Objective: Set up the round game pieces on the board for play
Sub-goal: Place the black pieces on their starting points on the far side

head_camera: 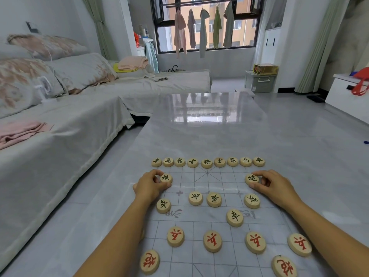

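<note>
Hands well apart, one at each flank of the board (207,182) on the worktop (209,126). Left hand (151,184) pinches the left cannon disc (166,178). Right hand (273,186) pinches the right cannon disc (252,178). Both discs lie flat on the far half, just short of the back row (206,162).

Judgement: I should centre each on its line crossing, sliding low so the back row isn't nudged.

Discs are round, so no long axis. Faces up, glyphs upright from my view.

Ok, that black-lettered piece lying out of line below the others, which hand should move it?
Probably the right hand: the stray piece lies on the right half of the board, much nearer it. The left hand would have to cross over the middle pieces.
</note>
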